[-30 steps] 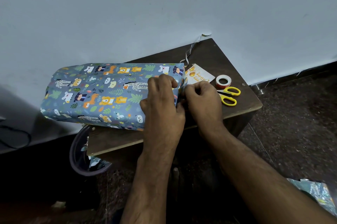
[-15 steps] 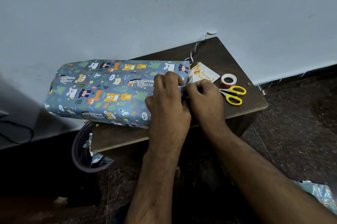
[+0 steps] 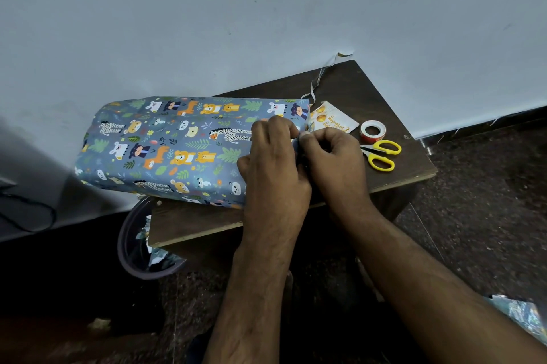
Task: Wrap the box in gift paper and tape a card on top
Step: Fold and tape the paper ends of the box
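A long box (image 3: pixel 177 144) wrapped in animal-print gift paper lies lengthwise across the dark wooden table (image 3: pixel 349 85), its left end overhanging the left edge. Both hands meet at its right end: the left hand (image 3: pixel 273 165) curls over the top, the right hand (image 3: pixel 334 156) pinches the paper fold. Just beyond, toward the right corner, lie the card (image 3: pixel 333 120), tape roll (image 3: pixel 373 130) and scissors (image 3: pixel 381 153).
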A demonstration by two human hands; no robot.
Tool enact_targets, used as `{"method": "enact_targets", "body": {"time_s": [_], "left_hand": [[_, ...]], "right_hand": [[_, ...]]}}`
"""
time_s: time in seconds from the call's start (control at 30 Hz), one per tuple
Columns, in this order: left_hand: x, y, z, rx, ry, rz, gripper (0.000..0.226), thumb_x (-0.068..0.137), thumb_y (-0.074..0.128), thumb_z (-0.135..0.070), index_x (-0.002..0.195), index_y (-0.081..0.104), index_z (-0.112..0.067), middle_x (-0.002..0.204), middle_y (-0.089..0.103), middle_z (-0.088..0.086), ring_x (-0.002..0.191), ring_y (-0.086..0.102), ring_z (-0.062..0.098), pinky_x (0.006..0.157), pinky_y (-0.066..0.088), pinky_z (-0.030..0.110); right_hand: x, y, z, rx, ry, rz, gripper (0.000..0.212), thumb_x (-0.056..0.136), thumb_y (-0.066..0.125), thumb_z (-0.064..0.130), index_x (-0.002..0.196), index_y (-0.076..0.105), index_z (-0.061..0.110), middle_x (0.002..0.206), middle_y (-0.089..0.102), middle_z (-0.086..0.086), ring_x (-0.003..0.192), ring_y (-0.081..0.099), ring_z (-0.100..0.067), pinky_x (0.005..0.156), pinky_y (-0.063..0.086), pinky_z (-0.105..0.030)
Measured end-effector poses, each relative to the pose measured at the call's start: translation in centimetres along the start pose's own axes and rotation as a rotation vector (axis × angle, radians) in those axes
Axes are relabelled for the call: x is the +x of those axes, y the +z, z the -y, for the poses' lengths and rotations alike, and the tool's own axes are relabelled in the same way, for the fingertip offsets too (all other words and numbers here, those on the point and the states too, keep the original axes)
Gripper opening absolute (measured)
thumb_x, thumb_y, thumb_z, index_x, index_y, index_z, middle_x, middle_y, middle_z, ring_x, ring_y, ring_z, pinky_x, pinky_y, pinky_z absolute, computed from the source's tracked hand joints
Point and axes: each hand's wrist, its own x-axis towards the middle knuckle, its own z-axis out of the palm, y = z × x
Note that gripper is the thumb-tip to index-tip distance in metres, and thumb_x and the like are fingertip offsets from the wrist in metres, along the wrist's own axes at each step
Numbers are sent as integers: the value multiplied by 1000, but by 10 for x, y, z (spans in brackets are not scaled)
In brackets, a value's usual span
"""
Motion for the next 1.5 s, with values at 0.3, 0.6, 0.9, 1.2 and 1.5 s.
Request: {"method": "enact_targets", "body": {"time_s": [0.3, 0.6, 0.9, 1.2, 1.5], "left_hand": [[0, 1, 1, -15, -6, -29, 19, 97, 59, -7, 106, 47, -18, 112, 47, -2, 104, 47, 17, 85, 27, 35], [6, -4, 0, -42, -104, -9, 40, 89, 59, 1, 104, 34, -26, 110, 43, -10, 99, 52, 18, 75, 18, 25], [7, -8, 4, -70, -89, 59, 44, 82, 70, -7, 116, 45, -17, 116, 45, -8, 102, 56, 25, 78, 22, 28], [5, -10, 3, -171, -81, 45, 47, 81, 67, -5, 109, 36, -28, 113, 50, -7, 94, 54, 18, 93, 48, 53], [6, -9, 7, -201, -120, 47, 44, 78, 62, -3, 107, 38, -27, 107, 54, -8, 87, 50, 7, 94, 48, 53]], "right_hand": [[-6, -3, -2, -41, -195, 13, 33, 100, 62, 36, 76, 73, 16, 73, 69, 4, 71, 65, -9, 64, 48, -27], [-11, 0, 6, 103, 25, 242, 37, 102, 59, 27, 138, 63, 26, 127, 59, 10, 114, 58, 3, 99, 44, -18], [-18, -17, 13, 238, 97, 274, 38, 95, 50, 2, 112, 79, 19, 111, 75, 9, 99, 68, 4, 78, 53, -12], [-18, -7, 14, 274, 87, 259, 26, 103, 50, 13, 101, 73, 25, 91, 77, 14, 90, 71, -2, 82, 59, -26], [-6, -2, 8, 171, 35, 498, 54, 100, 42, 22, 154, 42, 28, 157, 39, 20, 136, 42, 8, 117, 34, -27]]}}
